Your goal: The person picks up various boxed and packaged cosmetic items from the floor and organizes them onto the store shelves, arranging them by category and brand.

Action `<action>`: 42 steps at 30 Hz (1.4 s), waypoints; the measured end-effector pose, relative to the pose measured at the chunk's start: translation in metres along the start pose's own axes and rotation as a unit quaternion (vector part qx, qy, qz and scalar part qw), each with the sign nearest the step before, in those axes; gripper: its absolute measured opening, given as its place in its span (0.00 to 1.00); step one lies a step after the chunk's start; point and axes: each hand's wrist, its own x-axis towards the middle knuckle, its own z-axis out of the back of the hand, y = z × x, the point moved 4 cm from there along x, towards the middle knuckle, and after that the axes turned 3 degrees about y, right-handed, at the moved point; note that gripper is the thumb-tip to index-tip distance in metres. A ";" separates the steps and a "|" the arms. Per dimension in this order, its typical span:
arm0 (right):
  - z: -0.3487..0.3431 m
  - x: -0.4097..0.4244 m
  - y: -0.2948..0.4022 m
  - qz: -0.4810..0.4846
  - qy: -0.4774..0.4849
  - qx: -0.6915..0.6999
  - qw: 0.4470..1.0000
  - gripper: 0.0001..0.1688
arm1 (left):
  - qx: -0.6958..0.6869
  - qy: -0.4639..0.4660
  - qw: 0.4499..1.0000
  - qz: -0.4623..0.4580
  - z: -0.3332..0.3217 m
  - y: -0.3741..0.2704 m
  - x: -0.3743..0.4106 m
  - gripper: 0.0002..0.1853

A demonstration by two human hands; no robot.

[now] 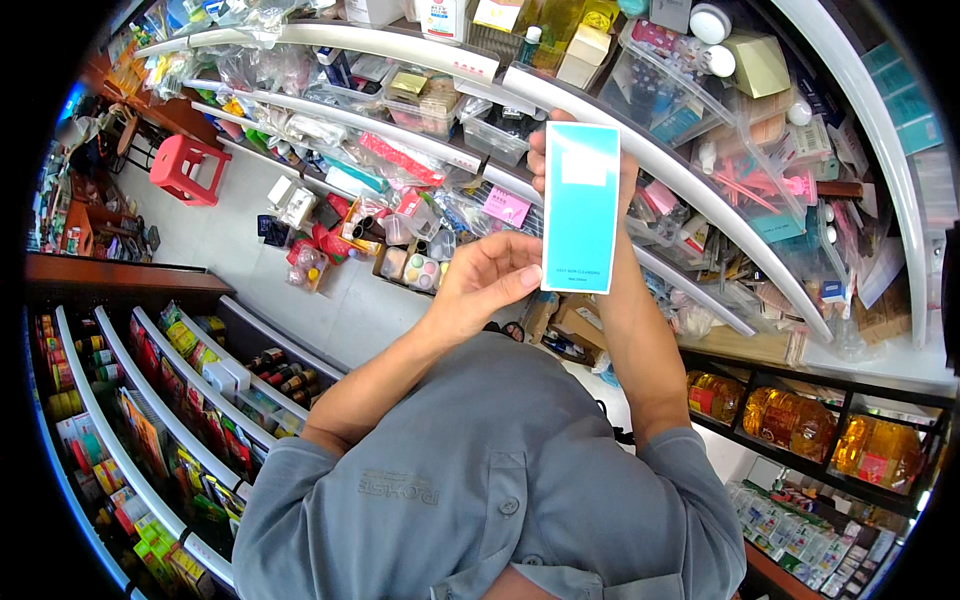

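Observation:
A teal box with a white border and small writing (581, 217), a skin cleansing product, stands out in front of my chest. My left hand (495, 281) holds its lower left edge, thumb against the front corner. Behind the upper part of the box is my right hand (538, 161), with some fingertips showing at the left edge and the rest largely hidden by the box. Both forearms reach forward from grey sleeves.
Crowded shelves with white curved edges (675, 180) rise ahead, bearing clear plastic bins (495, 139). A red plastic stool (191, 171) and cartons (577, 322) are on the floor. Grocery shelves (172, 450) are at left; oil bottles (787, 424) stand at right.

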 end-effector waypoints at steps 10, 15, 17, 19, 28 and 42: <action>-0.015 -0.006 -0.022 -0.037 -0.014 0.060 0.997 0.38 | -0.273 0.071 0.956 0.075 -0.012 0.009 0.013 0.37; -0.018 -0.007 -0.037 -0.068 0.053 0.162 0.983 0.43 | -0.196 0.009 0.978 0.071 -0.008 0.013 0.013 0.36; -0.016 -0.005 -0.036 -0.095 0.010 0.109 0.989 0.49 | -0.102 -0.054 0.990 0.076 -0.004 0.011 0.010 0.33; -0.009 -0.007 -0.027 -0.097 -0.008 0.032 0.995 0.53 | 0.004 -0.090 0.995 0.049 -0.011 -0.010 0.011 0.29; -0.017 -0.025 0.033 0.014 -0.078 -0.377 0.923 0.39 | 0.327 -0.218 0.920 -0.001 0.006 -0.042 0.009 0.38; -0.022 -0.020 0.036 0.029 -0.126 -0.379 0.916 0.22 | 0.406 -0.221 0.886 -0.029 0.006 -0.038 0.010 0.48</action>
